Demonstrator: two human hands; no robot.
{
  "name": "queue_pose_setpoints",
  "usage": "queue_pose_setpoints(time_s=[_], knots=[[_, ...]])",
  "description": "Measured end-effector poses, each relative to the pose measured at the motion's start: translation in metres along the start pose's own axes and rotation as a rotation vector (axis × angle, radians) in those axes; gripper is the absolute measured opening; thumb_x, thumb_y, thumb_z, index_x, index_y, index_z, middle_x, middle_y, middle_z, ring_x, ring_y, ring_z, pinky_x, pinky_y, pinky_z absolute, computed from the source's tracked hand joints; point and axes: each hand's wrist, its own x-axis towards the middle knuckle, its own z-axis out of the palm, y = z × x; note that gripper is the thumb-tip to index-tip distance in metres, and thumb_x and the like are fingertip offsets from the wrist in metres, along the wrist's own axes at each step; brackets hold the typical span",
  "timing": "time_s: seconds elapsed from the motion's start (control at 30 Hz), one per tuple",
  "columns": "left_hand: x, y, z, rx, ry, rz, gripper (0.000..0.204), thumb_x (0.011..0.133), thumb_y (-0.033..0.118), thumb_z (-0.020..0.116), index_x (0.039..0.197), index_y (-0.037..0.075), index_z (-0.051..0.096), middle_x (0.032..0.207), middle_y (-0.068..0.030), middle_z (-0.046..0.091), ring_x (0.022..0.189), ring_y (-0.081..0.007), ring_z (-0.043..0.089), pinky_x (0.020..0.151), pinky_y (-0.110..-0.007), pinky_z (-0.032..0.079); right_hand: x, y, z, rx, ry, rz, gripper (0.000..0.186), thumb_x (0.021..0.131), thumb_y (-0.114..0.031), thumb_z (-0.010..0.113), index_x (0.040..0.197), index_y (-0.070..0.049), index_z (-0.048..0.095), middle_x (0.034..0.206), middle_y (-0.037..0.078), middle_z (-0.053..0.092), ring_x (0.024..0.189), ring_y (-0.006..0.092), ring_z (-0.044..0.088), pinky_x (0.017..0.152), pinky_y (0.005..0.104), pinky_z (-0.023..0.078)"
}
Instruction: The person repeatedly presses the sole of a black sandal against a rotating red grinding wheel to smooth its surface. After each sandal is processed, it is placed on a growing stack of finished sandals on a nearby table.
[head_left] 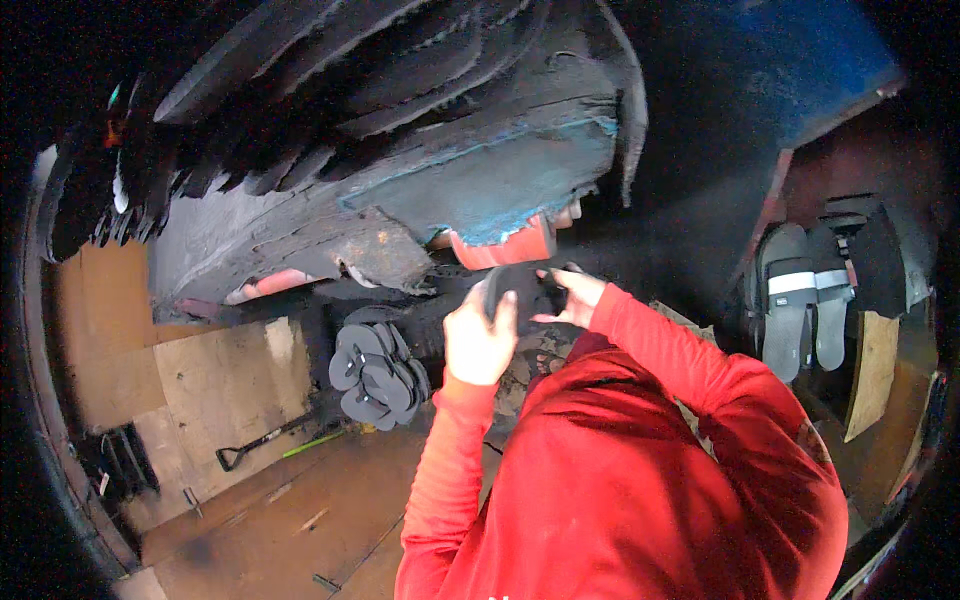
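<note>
In the head view, a ragged blue-grey panel and a red curved part bound the room just above the dark piece; leftward, a gap reaches the stacked grey slippers. The left hand grasps the piece between thumb and fingers; the right hand curls at its right side, grip impossible to tell. The piece's long axis and heading are too dark to read.

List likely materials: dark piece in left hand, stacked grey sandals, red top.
Dark piece: perhaps foam or rubber; matte, detail unclear. Grey sandals: likely foam or rubber; thick, dull soles. Red top: fabric, weave unclear; matte, soft folds.
</note>
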Motion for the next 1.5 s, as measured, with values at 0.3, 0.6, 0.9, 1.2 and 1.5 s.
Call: queue_pose_setpoints(time_s=[0.3, 0.6, 0.9, 1.2, 1.5], knots=[[-0.059, 0.05, -0.054, -0.058, 0.055, -0.107, 0.026, 0.094, 0.01, 0.063, 0.117, -0.003, 0.062, 0.086, -0.0209, 0.07, 0.073, -0.025, 0.073, 0.067, -0.033, 0.055, -0.033, 0.02, 0.044, 0.017, -0.146, -0.112, 0.058, 0.097, -0.011, 0.062, 0.14, -0.025, 0.024, 0.14, 0.012, 0.049, 0.125, 0.0327, 0.056, 0.082, 0.0644, 0.058], [-0.166, 0.002, -0.056, -0.038, 0.034, -0.073, 0.036, 0.091, 0.0, 0.065, 0.126, -0.003, 0.056, 0.119, -0.0231, 0.068, 0.101, -0.0265, 0.072, 0.088, -0.033, 0.054, -0.046, 0.041, 0.035, -0.245, -0.133, -0.215, 0.131, 0.084, 0.006, 0.072, 0.149, -0.033, -0.034, 0.145, 0.025, 0.041, 0.106, 0.029, 0.066, 0.085, 0.041, 0.06], [-0.05, -0.046, 0.002, -0.712, -0.287, -0.095, 0.083, 0.091, 0.01, 0.071, 0.156, 0.001, 0.021, 0.152, -0.0131, 0.038, 0.137, -0.0194, 0.039, 0.112, -0.034, 0.035, -0.02, 0.053, 0.032, -0.676, -0.241, -0.474, 0.108, 0.094, -0.003, 0.065, 0.155, -0.013, -0.024, 0.156, 0.015, 0.033, 0.134, 0.0263, 0.044, 0.107, 0.0339, 0.042], [0.024, -0.04, 0.038, -0.74, -0.445, -0.406, 0.046, 0.09, 0.01, 0.065, 0.133, 0.0, 0.051, 0.109, -0.0052, 0.062, 0.093, -0.0115, 0.059, 0.085, -0.029, 0.05, -0.016, 0.001, 0.026, -0.21, -0.004, -0.106, 0.035, 0.099, -0.023, 0.063, 0.13, -0.011, 0.052, 0.113, 0.005, 0.065, 0.088, 0.0165, 0.069, 0.061, 0.0328, 0.06], [-0.038, -0.055, 0.047, -0.846, -0.193, -0.105, 0.081, 0.079, 0.0, 0.061, 0.153, -0.002, 0.031, 0.145, -0.0181, 0.046, 0.132, -0.0234, 0.048, 0.106, -0.034, 0.041, -0.049, 0.0, 0.041, -0.423, -0.191, -0.155, 0.072, 0.096, -0.005, 0.064, 0.156, -0.02, 0.027, 0.134, 0.008, 0.053, 0.122, 0.0197, 0.056, 0.096, 0.035, 0.053]])
